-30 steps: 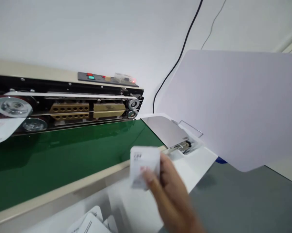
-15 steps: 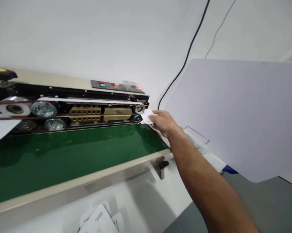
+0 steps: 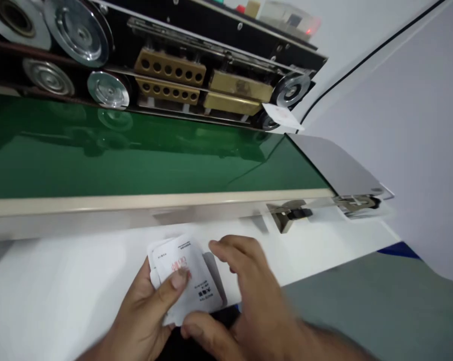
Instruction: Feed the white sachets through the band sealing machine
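My left hand (image 3: 143, 306) grips a small stack of white printed sachets (image 3: 194, 283) over the white tabletop, thumb pressed on the top one. The top sachet carries black and red lettering. Close by on the right, my right hand (image 3: 256, 296) has its fingers apart, with the thumb near the stack's lower edge; nothing shows in its grasp. A single white sachet (image 3: 282, 116) sticks out at the right end of the band sealer (image 3: 245, 25), beside the rollers, with no hand on it.
A green conveyor belt (image 3: 154, 165) runs below the sealer's rollers and brass blocks. A grey plate (image 3: 335, 160) adjoins the belt's right end. Under its front edge is a bracket with a black knob (image 3: 299, 214). A black cable (image 3: 372, 52) hangs along the wall.
My right hand has let go of the sachet at the sealer's right end and come back to the stack. My left hand has come into view with the stack. The view has shifted downward and closer.
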The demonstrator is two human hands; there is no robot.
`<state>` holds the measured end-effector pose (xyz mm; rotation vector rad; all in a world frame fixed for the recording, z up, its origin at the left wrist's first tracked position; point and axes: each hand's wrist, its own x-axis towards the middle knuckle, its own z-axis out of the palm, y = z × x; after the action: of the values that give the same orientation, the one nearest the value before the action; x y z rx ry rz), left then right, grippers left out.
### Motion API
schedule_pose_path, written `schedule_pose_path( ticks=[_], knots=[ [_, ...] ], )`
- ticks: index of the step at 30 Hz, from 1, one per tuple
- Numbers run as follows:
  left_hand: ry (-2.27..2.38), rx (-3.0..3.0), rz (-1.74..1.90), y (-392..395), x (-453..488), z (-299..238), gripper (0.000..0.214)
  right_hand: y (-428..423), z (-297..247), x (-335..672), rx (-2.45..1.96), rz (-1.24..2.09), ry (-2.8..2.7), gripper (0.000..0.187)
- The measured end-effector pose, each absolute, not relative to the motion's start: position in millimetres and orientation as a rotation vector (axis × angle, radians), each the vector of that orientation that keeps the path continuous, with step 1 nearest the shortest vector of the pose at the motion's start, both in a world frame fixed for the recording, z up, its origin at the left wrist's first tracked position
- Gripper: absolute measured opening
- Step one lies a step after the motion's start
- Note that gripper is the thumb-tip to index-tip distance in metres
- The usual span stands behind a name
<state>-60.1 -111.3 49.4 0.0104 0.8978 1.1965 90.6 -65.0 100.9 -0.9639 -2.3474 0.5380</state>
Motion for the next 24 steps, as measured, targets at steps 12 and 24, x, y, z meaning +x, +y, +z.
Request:
schedule_pose_path(
  ticks=[12, 24],
  knots=[
    [0.925, 0.141, 1.152, -116.4, -64.2, 41.5, 0.026, -63.8, 60.7, 103.6, -1.187, 1.44, -1.567, 0.027],
    [1.035, 0.133, 1.143, -114.7, -57.8, 50.7, 0.034, -20.8, 105.3, 144.7, -0.94, 1.462, -2.252, 0.024]
  ],
)
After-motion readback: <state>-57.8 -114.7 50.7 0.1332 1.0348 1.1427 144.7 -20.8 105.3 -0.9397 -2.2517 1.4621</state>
